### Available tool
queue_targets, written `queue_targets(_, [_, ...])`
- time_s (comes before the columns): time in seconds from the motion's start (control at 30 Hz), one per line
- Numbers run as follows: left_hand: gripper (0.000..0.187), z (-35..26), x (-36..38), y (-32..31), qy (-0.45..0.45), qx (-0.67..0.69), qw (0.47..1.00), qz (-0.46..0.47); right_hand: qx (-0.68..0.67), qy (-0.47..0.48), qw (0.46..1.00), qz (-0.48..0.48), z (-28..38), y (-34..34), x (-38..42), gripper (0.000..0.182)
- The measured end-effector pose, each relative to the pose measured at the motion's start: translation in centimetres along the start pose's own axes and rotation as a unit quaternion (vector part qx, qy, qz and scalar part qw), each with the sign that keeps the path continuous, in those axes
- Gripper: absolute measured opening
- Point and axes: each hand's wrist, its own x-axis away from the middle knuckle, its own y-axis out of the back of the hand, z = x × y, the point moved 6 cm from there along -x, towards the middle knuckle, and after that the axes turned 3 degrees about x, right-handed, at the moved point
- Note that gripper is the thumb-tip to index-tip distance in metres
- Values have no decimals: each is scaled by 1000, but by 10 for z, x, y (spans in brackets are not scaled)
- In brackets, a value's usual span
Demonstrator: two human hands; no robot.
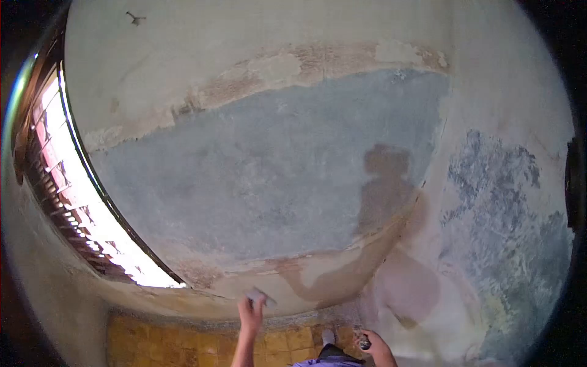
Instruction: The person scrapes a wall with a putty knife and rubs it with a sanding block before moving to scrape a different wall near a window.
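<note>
My left hand (pixel 250 315) is raised in front of the lower wall, its fingers closed round a small pale grey flat piece (pixel 261 297), slightly blurred, whose exact kind I cannot tell. Low at the right, my right hand (pixel 377 347) is wrapped round a small dark, roundish object (pixel 364 342) with light specks. Facing me is a wall with a large blue-grey patch (pixel 263 171), bordered above by a band of rough, brownish exposed plaster (pixel 244 76). My shadow (pixel 385 189) falls across this wall and the corner.
A bright window with bars (pixel 79 202) opens on the left. The right wall (pixel 495 183) carries flaking blue-grey paint. Yellow-brown floor tiles (pixel 177 342) run along the wall's foot, and my foot (pixel 328 336) stands there. A small hook-like fixture (pixel 135 19) is high on the wall.
</note>
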Motion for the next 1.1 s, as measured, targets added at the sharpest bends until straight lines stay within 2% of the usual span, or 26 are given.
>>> queue_targets(0.03, [13, 19, 27, 3, 47, -16, 999, 20, 0, 17, 1000, 3, 0, 10, -2, 19])
queue_targets(0.07, [14, 37, 52, 7, 94, -33, 994, 39, 23, 56, 997, -38, 1, 12, -4, 19])
queue_targets(0.13, [10, 45, 88, 13, 102, 2, 994, 37, 67, 129, 982, -121, 15, -39, 21, 20])
queue_targets(0.2, [8, 37, 106, 16, 128, 35, 991, 14, 310, 161, 933, -85, 36, -129, 50, 28])
queue_targets(0.27, [6, 36, 118, 30, 174, 47, 984, -6, 358, 292, 878, 123, 54, -255, 97, 34])
queue_targets(0.33, [12, 48, 125, 42, 143, 55, 988, -21, 361, 334, 861, 131, 66, -336, 144, 42])
queue_targets(0.4, [19, 44, 127, 48, 126, 65, 989, -35, 371, 376, 840, 124, 90, -374, 148, 47])
queue_targets(0.47, [27, 23, 125, 45, 123, 78, 988, -50, 471, 512, 711, 105, 100, -420, 164, 52])
queue_targets(0.6, [35, 16, 125, 49, 115, 53, 988, -86, 457, 679, 555, 147, 102, -510, 211, 50])
queue_targets(0.7, [35, 25, 127, 53, 114, 46, 988, -90, 400, 727, 546, 111, 106, -554, 224, 39])
queue_targets(0.8, [36, 21, 127, 49, 119, 66, 987, -89, 415, 839, 352, 12, 110, -588, 234, 27])
queue_targets(0.9, [34, 15, 120, 50, 106, 58, 988, -97, 365, 909, 200, -1, 96, -612, 253, 21])
queue_targets(1.0, [32, 20, 116, 54, 104, 40, 988, -108, 388, 892, 232, -23, 105, -621, 260, 20])
queue_targets(1.1, [27, 9, 115, 46, 116, 58, 985, -113, 379, 879, 289, 15, 114, -628, 266, 21])
